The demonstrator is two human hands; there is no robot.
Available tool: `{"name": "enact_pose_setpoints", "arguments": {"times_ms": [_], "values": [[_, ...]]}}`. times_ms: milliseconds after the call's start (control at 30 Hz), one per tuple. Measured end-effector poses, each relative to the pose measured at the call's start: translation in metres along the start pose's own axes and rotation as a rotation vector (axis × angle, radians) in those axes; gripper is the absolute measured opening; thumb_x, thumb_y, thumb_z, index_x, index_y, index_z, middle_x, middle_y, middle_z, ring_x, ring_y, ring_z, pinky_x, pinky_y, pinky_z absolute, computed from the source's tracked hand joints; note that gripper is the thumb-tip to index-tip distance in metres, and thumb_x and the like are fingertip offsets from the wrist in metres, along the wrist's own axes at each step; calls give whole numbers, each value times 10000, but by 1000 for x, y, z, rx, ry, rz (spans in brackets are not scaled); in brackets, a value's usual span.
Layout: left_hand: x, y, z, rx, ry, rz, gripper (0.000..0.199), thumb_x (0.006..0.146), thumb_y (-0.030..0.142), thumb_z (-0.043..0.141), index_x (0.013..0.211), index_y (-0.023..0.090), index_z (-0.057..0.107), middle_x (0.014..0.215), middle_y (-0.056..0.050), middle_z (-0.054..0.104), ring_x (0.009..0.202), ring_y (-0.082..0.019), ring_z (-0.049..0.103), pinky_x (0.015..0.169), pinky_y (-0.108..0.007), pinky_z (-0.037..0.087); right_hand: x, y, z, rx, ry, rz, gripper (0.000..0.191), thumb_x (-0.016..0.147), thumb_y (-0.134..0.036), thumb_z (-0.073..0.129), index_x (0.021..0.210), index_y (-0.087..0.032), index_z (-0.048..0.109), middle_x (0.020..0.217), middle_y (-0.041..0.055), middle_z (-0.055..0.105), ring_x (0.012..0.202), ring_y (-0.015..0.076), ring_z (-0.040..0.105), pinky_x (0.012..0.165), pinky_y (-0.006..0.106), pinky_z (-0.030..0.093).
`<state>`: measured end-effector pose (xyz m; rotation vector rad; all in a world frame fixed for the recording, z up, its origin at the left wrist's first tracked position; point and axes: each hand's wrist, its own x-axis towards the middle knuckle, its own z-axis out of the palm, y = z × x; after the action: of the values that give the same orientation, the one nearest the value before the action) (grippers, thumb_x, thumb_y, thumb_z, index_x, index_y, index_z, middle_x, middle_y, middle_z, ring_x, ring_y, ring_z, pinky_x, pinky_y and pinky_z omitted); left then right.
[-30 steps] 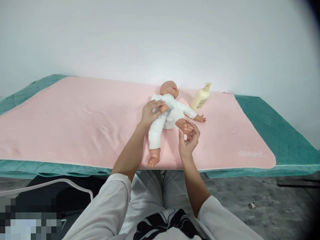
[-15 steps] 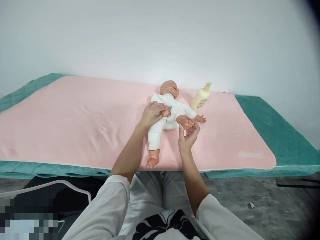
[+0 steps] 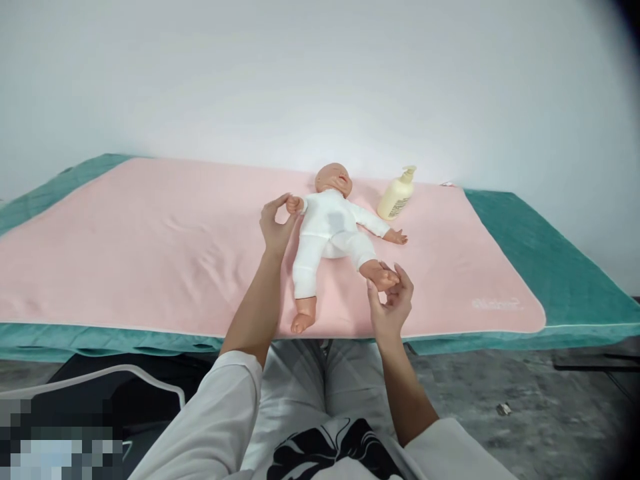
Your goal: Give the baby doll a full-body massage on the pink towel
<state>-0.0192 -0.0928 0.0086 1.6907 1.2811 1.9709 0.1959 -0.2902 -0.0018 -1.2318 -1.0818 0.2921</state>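
Note:
A baby doll (image 3: 327, 217) in a white suit lies on its back on a pink mat (image 3: 150, 247), its head toward the wall. My left hand (image 3: 277, 225) pinches the doll's hand at the left, held out from its body. The doll's foot on the right is between the thumb and fingers of my right hand (image 3: 393, 303). Its other leg lies straight toward the mat's front edge, and its other arm stretches out to the right. Beside that arm a pale yellow pump bottle (image 3: 396, 197) stands on the mat.
The mat lies over a green padded table cover (image 3: 560, 260), which shows at both ends and along the front edge. Behind the table rises a pale wall (image 3: 320, 80). Below left are a black object and a curved white bar (image 3: 125, 369).
My left hand has moved left, carrying the doll's hand from over its body out to the side. The doll's foot has moved right and toward me with my right hand.

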Motion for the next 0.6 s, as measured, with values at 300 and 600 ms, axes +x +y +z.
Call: {"name": "enact_pose_setpoints", "arguments": {"times_ms": [300, 600], "values": [[5, -27, -19, 80, 255, -310, 302, 839, 313, 683, 1099, 216, 565, 1109, -60, 655, 1122, -207, 621, 1073, -375, 421, -44, 22, -28, -137, -80, 33, 554, 850, -331, 675, 1370, -232, 513, 1322, 108, 651, 1235, 249, 626, 1052, 468, 531], [7, -51, -50, 365, 68, -549, 208, 806, 267, 674, 831, 165, 495, 1347, -283, 490, 1485, -415, 148, 1198, -608, -28, -58, 47, -32, -332, -106, -125, 533, 856, -315, 676, 1364, -232, 539, 1303, 101, 671, 1275, 267, 597, 1124, 527, 454]]}}
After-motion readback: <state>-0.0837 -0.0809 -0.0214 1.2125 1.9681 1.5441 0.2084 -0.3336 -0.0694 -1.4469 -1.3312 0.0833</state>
